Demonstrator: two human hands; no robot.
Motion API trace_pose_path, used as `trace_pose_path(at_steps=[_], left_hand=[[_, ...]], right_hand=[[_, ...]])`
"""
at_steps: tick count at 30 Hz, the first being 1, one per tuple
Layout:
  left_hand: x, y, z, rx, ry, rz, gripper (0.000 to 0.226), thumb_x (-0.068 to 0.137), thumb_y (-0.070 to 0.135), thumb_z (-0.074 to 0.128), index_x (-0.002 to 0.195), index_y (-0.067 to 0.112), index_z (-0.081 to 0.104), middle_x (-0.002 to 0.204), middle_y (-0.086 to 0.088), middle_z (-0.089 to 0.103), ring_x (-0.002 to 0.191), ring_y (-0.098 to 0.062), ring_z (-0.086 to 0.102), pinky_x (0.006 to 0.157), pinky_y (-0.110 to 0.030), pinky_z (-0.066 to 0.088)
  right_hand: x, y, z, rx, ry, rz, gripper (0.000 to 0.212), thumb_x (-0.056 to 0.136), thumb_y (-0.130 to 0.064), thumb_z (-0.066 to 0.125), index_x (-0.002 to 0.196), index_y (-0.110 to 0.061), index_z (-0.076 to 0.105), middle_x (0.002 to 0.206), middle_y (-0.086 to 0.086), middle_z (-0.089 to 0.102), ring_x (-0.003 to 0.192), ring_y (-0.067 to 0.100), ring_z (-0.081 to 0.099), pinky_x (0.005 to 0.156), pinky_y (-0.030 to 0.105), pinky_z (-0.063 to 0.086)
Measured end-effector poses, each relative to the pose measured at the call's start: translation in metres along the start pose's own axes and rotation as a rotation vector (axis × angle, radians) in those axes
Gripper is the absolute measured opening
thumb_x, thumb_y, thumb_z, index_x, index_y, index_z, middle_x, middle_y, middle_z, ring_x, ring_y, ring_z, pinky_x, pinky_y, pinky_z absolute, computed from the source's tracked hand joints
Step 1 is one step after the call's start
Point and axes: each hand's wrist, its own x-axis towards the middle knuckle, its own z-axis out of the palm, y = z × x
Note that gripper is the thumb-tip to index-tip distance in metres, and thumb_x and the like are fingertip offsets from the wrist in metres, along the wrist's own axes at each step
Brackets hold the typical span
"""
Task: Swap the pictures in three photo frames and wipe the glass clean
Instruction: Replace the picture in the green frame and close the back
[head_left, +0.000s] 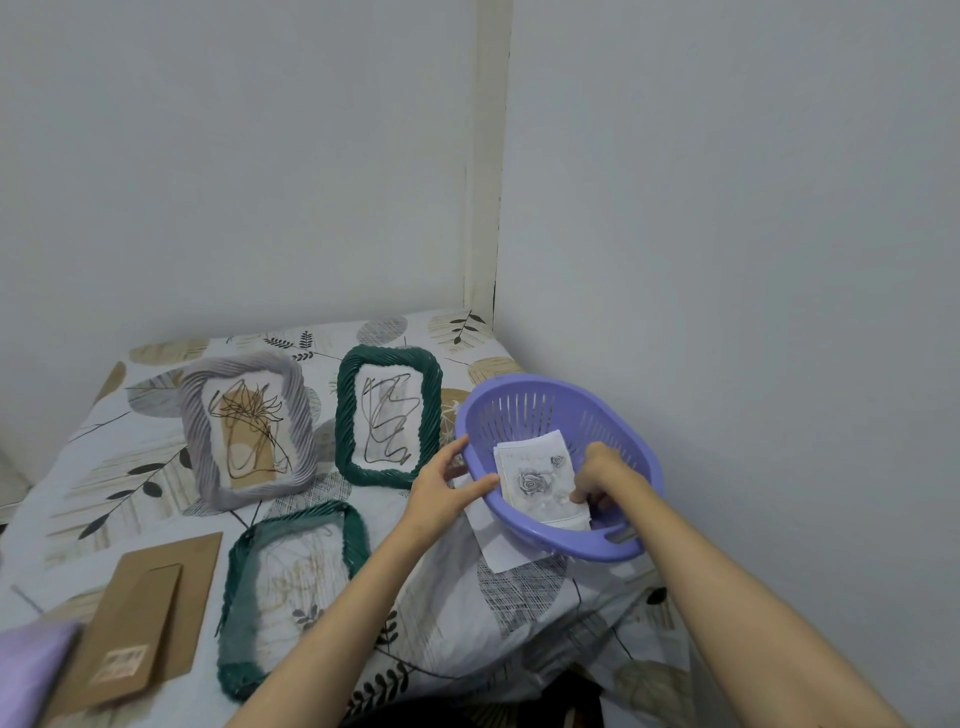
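Your right hand (597, 475) reaches down into the basket (644, 467), its fingers curled onto the near edge of the rose picture (535, 480) lying on top of a small stack of papers there. Your left hand (447, 491) is at the basket's left rim, fingers mostly straight, thumb up near the rim and fingertips touching its outer wall; it grips nothing. A white sheet (498, 551) pokes out from under the basket. Left of the basket, the green frame (387, 415) and the grey frame (249, 431) stand tilted back on the bed (519, 613), each showing a line drawing. Nearer you, a second green frame (291, 592) lies flat without its backing, beside a brown backing board (145, 618). A lilac cloth (26, 670) sits at the lower left corner.
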Motion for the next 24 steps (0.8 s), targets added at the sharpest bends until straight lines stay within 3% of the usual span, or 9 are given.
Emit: trace_pose_path(at_steps=[1,4,7,9,12,16,20,22,24], left_hand=[[-0.001,-0.001,0.001,-0.008,0.009,0.007,0.073,0.072,0.021,0.078,0.136,0.019,0.043,0.128,-0.005,0.057,0.114,-0.015,0.055,0.091,-0.034,0.051],[-0.003,-0.003,0.002,-0.013,0.033,0.045,0.075,0.067,0.023,0.081,0.133,0.022,0.047,0.126,0.0,0.058,0.114,-0.011,0.055,0.093,-0.04,0.051],[-0.006,-0.002,0.003,-0.007,0.033,0.081,0.076,0.064,0.027,0.083,0.132,0.025,0.049,0.126,0.005,0.058,0.116,-0.01,0.054,0.096,-0.045,0.049],[-0.007,-0.001,0.004,-0.005,0.036,0.092,0.075,0.065,0.026,0.083,0.132,0.026,0.049,0.126,0.005,0.057,0.117,-0.009,0.053,0.097,-0.043,0.048],[-0.005,-0.001,0.004,0.003,0.031,0.093,0.073,0.067,0.025,0.082,0.132,0.025,0.048,0.127,0.004,0.057,0.118,-0.01,0.053,0.098,-0.042,0.047],[-0.006,0.002,0.0,0.016,-0.013,0.034,0.068,0.072,0.02,0.078,0.132,0.023,0.045,0.134,-0.004,0.052,0.125,-0.018,0.048,0.102,-0.044,0.044],[-0.009,0.027,0.002,0.341,0.059,0.222,0.059,0.083,0.025,0.067,0.136,0.023,0.04,0.149,-0.001,0.028,0.142,-0.018,0.019,0.114,-0.034,0.021],[-0.02,0.053,0.007,0.217,-0.009,0.215,0.037,0.094,0.033,0.049,0.13,0.03,0.041,0.14,0.002,0.043,0.134,-0.015,0.036,0.108,-0.029,0.03],[-0.028,0.071,0.01,-0.009,-0.104,0.128,0.033,0.097,0.045,0.026,0.123,0.031,0.039,0.12,0.0,0.055,0.109,-0.015,0.056,0.091,-0.027,0.044]], right_hand=[[0.0,0.002,0.0,0.014,0.019,-0.008,0.039,0.08,-0.01,0.07,0.067,-0.007,0.033,0.121,0.02,0.055,0.086,0.03,0.062,0.053,0.03,0.049],[0.003,0.009,-0.002,0.043,0.141,-0.039,0.035,0.074,-0.008,0.07,0.062,-0.01,0.037,0.096,0.016,0.053,0.082,0.026,0.057,0.065,0.035,0.052],[0.003,0.016,-0.003,0.08,0.217,-0.078,0.031,0.071,-0.007,0.068,0.057,-0.009,0.041,0.079,0.013,0.051,0.071,0.023,0.052,0.06,0.029,0.044],[0.0,0.019,-0.005,0.116,0.237,-0.098,0.024,0.073,-0.006,0.066,0.058,-0.007,0.047,0.069,0.012,0.053,0.068,0.022,0.057,0.061,0.031,0.049],[-0.006,0.022,-0.009,0.236,0.256,-0.116,0.029,0.072,-0.002,0.064,0.049,-0.008,0.047,0.05,0.006,0.048,0.041,0.009,0.053,0.061,0.037,0.055],[-0.025,0.023,-0.013,0.483,0.309,-0.163,0.008,0.073,-0.007,0.063,0.069,-0.002,0.066,0.064,0.01,0.063,0.058,0.024,0.06,0.065,0.038,0.057],[-0.057,0.007,-0.006,0.52,0.461,-0.38,0.012,0.076,-0.013,0.065,0.067,-0.016,0.06,0.069,0.001,0.063,0.069,0.016,0.058,0.062,0.016,0.042],[-0.074,-0.006,0.0,0.543,0.488,-0.507,0.011,0.079,-0.015,0.067,0.07,-0.016,0.061,0.074,-0.001,0.064,0.07,0.013,0.058,0.059,0.008,0.038],[-0.088,-0.019,0.006,0.586,0.473,-0.621,0.008,0.082,-0.019,0.067,0.077,-0.014,0.067,0.083,-0.004,0.066,0.079,0.008,0.057,0.066,0.009,0.038]])
